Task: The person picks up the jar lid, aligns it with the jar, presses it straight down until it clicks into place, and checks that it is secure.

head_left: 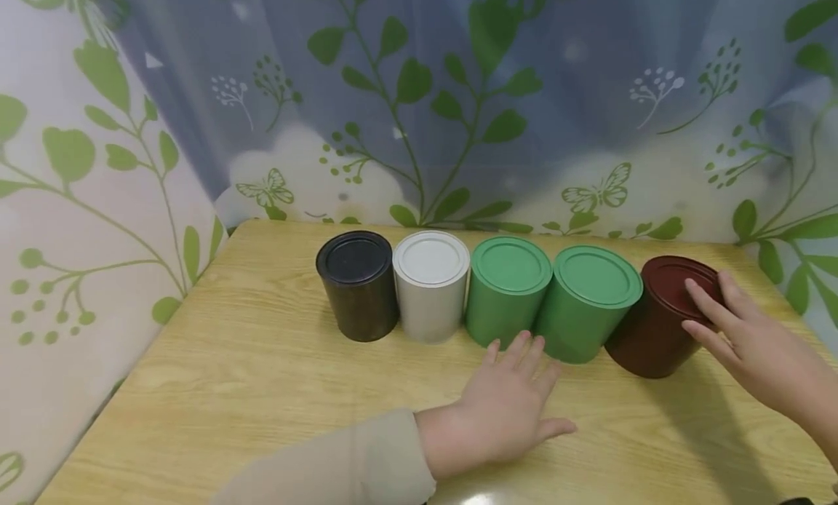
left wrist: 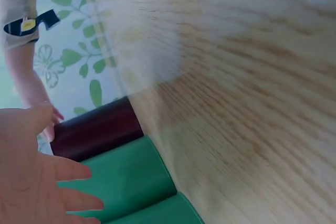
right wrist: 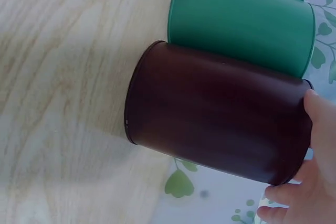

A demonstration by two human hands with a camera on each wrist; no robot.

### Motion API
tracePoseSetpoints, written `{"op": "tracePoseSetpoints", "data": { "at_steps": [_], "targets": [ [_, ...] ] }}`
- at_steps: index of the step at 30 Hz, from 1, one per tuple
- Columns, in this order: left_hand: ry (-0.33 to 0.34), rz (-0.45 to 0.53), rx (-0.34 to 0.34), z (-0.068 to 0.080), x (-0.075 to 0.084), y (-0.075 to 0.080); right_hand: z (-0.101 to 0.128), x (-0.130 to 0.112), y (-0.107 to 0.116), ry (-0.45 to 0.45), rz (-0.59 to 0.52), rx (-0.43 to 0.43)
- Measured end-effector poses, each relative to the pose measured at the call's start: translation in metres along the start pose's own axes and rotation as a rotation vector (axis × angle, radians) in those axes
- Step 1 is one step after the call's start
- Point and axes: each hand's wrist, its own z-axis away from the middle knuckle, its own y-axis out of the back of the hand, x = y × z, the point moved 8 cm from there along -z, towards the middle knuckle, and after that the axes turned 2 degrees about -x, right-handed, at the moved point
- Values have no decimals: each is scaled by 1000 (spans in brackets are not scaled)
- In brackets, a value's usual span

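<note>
A row of lidded cylindrical cans stands on the table: a black can (head_left: 358, 294), a white can (head_left: 430, 294), two green cans (head_left: 507, 294) and a dark red can (head_left: 655, 338) at the right end. My right hand (head_left: 753, 345) rests with fairly straight fingers at the lid and rim of the dark red can. In the right wrist view its thumb (right wrist: 314, 109) lies at the rim's edge, other fingers farther round. My left hand (head_left: 500, 407) is spread, back upward, its fingertips overlapping the bases of the green cans in the head view.
The wooden table (head_left: 262, 403) carries the cans near its back edge. Behind it hangs a blue and white curtain (head_left: 432, 112) printed with green leaves and butterflies. A similar leaf-patterned surface (head_left: 85, 221) borders the left side.
</note>
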Motion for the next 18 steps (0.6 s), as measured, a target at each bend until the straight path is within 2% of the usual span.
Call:
{"op": "tracePoseSetpoints", "data": {
  "at_steps": [3,6,10,11,13,18],
  "targets": [
    [25,26,22,5,-5,2,7,0,-2,-21,-58,43],
    [50,73,33,12,-11,0,21,-3,-5,-44,-57,118],
    [112,130,11,27,-26,-8,46,-17,-9,9,70,296],
    [130,139,12,30,-31,-10,52,-19,-13,24,86,315],
    [166,146,29,38,-43,-15,61,-23,-24,12,123,302],
    [243,164,103,56,-69,-27,71,-27,-63,-105,94,92]
  ]
}}
